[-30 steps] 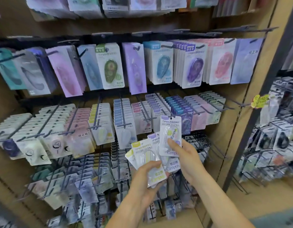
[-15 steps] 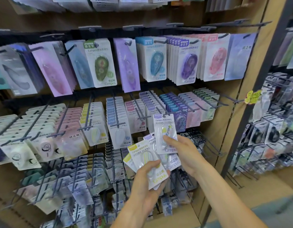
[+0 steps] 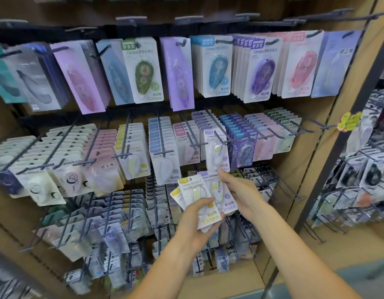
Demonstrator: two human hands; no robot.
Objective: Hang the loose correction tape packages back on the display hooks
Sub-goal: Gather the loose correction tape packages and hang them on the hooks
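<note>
Lifted onto its hook [image 3: 219,134], one package [image 3: 217,154]; left hand [image 3: 195,223] grips several.

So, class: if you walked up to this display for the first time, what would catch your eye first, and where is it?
Low in the centre, the left hand grips a fan of loose correction tape packages, while the right hand pinches one package from the fan. Behind them a pegboard wall is crowded with hanging packs; along the top row a green Campus correction tape stands out, with a yellow tag at right.
</note>
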